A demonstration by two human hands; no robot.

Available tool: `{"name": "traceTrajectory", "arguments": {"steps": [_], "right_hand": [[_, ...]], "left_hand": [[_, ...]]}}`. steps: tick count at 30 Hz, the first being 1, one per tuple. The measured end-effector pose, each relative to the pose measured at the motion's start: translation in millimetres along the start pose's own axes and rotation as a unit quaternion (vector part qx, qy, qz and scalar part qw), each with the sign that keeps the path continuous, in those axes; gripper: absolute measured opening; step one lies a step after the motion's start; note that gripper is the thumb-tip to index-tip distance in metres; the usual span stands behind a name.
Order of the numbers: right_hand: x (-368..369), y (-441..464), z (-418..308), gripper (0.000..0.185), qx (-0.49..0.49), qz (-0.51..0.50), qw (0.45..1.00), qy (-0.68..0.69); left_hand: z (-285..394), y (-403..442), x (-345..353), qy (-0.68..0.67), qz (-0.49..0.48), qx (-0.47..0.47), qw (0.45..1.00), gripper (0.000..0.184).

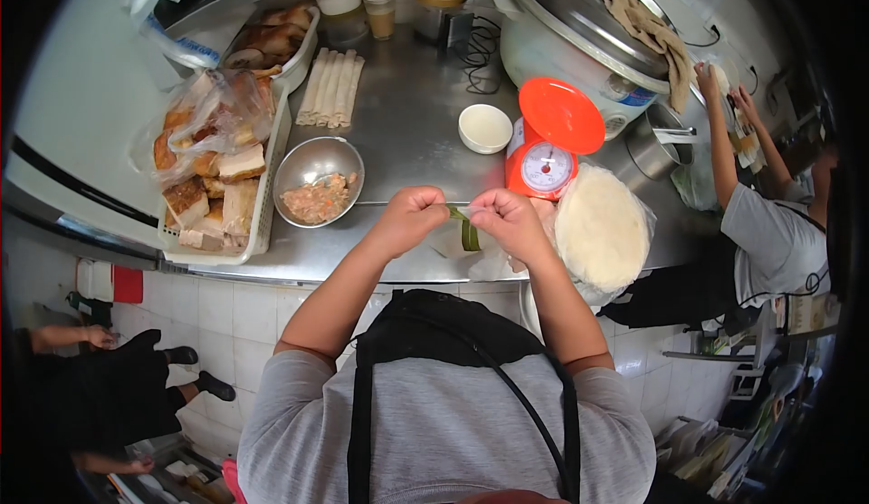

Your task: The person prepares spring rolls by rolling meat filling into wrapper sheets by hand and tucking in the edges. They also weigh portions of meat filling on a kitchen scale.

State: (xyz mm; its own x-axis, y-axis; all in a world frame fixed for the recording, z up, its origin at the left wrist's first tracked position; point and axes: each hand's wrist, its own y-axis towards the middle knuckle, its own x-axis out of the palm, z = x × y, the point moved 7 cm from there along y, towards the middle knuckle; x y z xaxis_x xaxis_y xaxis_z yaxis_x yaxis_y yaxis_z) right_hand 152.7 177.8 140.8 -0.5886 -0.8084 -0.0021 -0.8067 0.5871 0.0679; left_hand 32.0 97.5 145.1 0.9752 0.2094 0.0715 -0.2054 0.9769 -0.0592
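Note:
My left hand (416,221) and my right hand (503,221) are close together over the front edge of the steel counter, both with fingers pinched. A folded green strip (469,235) hangs between them, with something thin and pale at the fingertips. To the left is a metal bowl (319,181) holding a pinkish chopped mixture. White rolls (331,88) lie side by side behind it. Right of my hands, a stack of round pale wrappers (602,228) rests in clear plastic, beside an orange scale (547,169). A small white bowl (485,129) stands left of the scale.
A white basket (272,187) of meat chunks fills the counter's left side. A large lidded pot (570,42) stands at the back right, near a steel pot (647,147). One person works at the right; another is at the lower left.

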Motion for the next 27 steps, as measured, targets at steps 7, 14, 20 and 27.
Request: {"name": "traceTrajectory", "arguments": {"steps": [7, 14, 20, 27], "right_hand": [[8.4, 21.6, -3.0, 0.013, -0.018, 0.052, 0.995, -0.089], [-10.0, 43.9, -1.0, 0.015, -0.066, 0.161, 0.982, -0.079], [-38.4, 68.1, -15.0, 0.014, -0.084, 0.18, 0.979, -0.049], [33.1, 70.4, -56.7, 0.014, 0.012, -0.165, 0.977, -0.133]], "left_hand": [[11.7, -19.5, -18.7, -0.033, 0.015, 0.054, 0.998, 0.018], [2.5, -63.8, -54.6, 0.031, 0.044, 0.049, 0.997, 0.019], [-38.9, -149.5, -106.7, 0.115, 0.014, -0.104, 0.988, 0.021], [-68.4, -183.3, -121.6, 0.534, -0.011, -0.289, 0.795, 0.054]]}}
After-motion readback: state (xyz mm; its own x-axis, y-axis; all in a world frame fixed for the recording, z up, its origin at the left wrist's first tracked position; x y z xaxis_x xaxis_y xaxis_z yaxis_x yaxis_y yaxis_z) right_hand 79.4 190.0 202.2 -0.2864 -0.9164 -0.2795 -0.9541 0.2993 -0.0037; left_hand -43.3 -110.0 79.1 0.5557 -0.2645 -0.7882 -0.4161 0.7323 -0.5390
